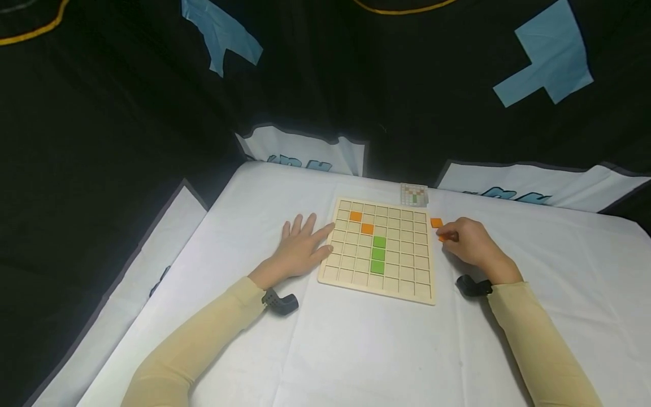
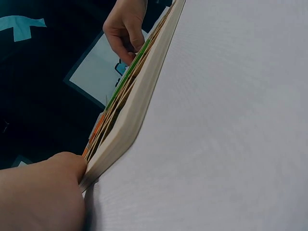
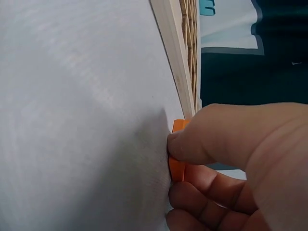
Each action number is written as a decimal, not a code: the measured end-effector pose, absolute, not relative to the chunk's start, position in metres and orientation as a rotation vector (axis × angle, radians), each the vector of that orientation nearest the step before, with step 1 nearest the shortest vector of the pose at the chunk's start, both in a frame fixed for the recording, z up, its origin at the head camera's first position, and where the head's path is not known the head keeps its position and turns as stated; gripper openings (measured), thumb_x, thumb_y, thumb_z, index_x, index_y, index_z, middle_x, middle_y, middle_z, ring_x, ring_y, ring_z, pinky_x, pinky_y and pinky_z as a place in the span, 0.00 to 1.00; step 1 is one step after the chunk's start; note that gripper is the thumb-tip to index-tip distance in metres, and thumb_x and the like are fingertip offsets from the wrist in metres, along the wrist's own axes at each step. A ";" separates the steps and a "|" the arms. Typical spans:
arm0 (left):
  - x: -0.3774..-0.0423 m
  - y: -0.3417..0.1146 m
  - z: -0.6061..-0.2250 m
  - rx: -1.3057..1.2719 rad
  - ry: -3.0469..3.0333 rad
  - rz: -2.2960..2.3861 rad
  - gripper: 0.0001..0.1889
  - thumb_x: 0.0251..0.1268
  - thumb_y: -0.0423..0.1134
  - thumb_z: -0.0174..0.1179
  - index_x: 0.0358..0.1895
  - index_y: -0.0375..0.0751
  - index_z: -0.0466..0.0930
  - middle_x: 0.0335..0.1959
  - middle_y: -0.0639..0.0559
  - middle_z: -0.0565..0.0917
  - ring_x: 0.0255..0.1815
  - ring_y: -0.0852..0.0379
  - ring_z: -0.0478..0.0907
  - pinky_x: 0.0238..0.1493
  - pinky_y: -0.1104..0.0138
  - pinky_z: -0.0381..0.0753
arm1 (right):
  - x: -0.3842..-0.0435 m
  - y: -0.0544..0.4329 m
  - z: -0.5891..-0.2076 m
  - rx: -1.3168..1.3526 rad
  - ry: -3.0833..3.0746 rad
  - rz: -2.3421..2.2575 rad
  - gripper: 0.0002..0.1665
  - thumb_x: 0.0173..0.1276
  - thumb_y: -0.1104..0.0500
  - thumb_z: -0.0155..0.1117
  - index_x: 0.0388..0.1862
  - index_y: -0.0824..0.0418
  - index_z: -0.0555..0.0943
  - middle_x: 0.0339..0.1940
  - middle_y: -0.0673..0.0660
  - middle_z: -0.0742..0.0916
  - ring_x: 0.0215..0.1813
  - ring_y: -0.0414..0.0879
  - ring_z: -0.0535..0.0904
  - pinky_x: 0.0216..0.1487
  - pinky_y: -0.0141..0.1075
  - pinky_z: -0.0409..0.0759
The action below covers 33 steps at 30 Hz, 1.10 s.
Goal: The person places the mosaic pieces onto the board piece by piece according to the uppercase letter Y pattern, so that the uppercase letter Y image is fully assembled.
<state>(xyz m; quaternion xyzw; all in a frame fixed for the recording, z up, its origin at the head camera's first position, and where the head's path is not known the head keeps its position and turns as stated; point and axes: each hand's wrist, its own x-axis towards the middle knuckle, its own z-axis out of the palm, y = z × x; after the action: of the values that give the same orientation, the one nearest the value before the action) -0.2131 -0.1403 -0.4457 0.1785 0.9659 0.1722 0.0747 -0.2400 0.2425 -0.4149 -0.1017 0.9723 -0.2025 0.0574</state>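
Observation:
A wooden grid board (image 1: 407,260) lies on the white-covered table. Two orange tiles (image 1: 367,229) sit diagonally in its upper left cells, and below them three green tiles (image 1: 378,254) form a column. My left hand (image 1: 300,249) rests with fingers spread, thumb and index touching the board's left edge. Just off the right edge, my right hand (image 1: 470,240) pinches an orange tile (image 3: 177,168) between thumb and curled fingers, close to the cloth. Another loose orange tile (image 1: 436,223) lies beside those fingertips. In the left wrist view the board's edge hides most cells.
Behind the board's far right corner lies a small card (image 1: 414,195) printed with a coloured grid. Dark curtains (image 1: 325,85) with blue tape surround the table (image 1: 356,350) at the back and left.

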 end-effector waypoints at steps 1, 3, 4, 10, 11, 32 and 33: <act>-0.213 -0.140 -0.446 0.537 2.899 0.516 0.32 0.79 0.58 0.42 0.82 0.56 0.55 0.84 0.33 0.45 0.83 0.26 0.33 0.79 0.32 0.33 | -0.240 0.243 -0.415 -0.311 2.946 -0.619 0.17 0.64 0.68 0.67 0.52 0.70 0.86 0.40 0.66 0.85 0.39 0.53 0.73 0.40 0.41 0.75; -0.213 -0.140 -0.445 0.537 2.900 0.516 0.33 0.79 0.58 0.42 0.82 0.56 0.55 0.84 0.33 0.45 0.83 0.26 0.33 0.79 0.32 0.33 | -0.240 0.243 -0.414 -0.318 2.943 -0.629 0.17 0.63 0.69 0.67 0.51 0.70 0.87 0.40 0.66 0.85 0.39 0.53 0.73 0.40 0.41 0.74; -0.213 -0.141 -0.445 0.537 2.902 0.515 0.33 0.79 0.58 0.42 0.82 0.56 0.55 0.84 0.33 0.45 0.83 0.26 0.33 0.79 0.32 0.33 | -0.240 0.243 -0.414 -0.321 2.943 -0.631 0.17 0.63 0.69 0.67 0.51 0.70 0.87 0.41 0.66 0.85 0.39 0.53 0.73 0.40 0.41 0.74; -0.212 -0.141 -0.445 0.532 2.908 0.520 0.33 0.79 0.58 0.44 0.82 0.56 0.56 0.84 0.32 0.46 0.83 0.25 0.34 0.79 0.31 0.33 | -0.240 0.242 -0.414 -0.326 2.938 -0.627 0.17 0.64 0.69 0.66 0.52 0.70 0.86 0.43 0.67 0.85 0.41 0.54 0.74 0.43 0.42 0.76; -0.212 -0.141 -0.445 0.532 2.908 0.519 0.33 0.79 0.58 0.44 0.82 0.56 0.56 0.84 0.32 0.46 0.83 0.25 0.34 0.79 0.31 0.34 | -0.239 0.242 -0.414 -0.325 2.937 -0.626 0.17 0.64 0.69 0.66 0.52 0.70 0.86 0.43 0.66 0.85 0.41 0.54 0.74 0.43 0.43 0.76; -0.213 -0.140 -0.445 0.521 2.888 0.504 0.33 0.79 0.59 0.42 0.82 0.57 0.54 0.84 0.34 0.44 0.83 0.26 0.33 0.79 0.32 0.32 | -0.237 0.240 -0.413 -0.386 2.967 -0.652 0.16 0.64 0.67 0.68 0.51 0.70 0.87 0.43 0.66 0.86 0.41 0.53 0.75 0.43 0.43 0.78; -0.213 -0.140 -0.445 0.521 2.889 0.504 0.33 0.79 0.59 0.42 0.82 0.57 0.54 0.84 0.33 0.44 0.83 0.26 0.33 0.79 0.32 0.32 | -0.237 0.239 -0.413 -0.394 2.971 -0.656 0.16 0.64 0.67 0.69 0.51 0.70 0.87 0.42 0.66 0.86 0.40 0.53 0.76 0.44 0.43 0.78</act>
<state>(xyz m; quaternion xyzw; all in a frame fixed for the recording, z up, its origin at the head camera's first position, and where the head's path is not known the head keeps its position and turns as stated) -0.2126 -0.1404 -0.4454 0.1743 0.9667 0.1686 0.0816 -0.2368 0.2392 -0.4131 -0.1284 0.9677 -0.2137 0.0366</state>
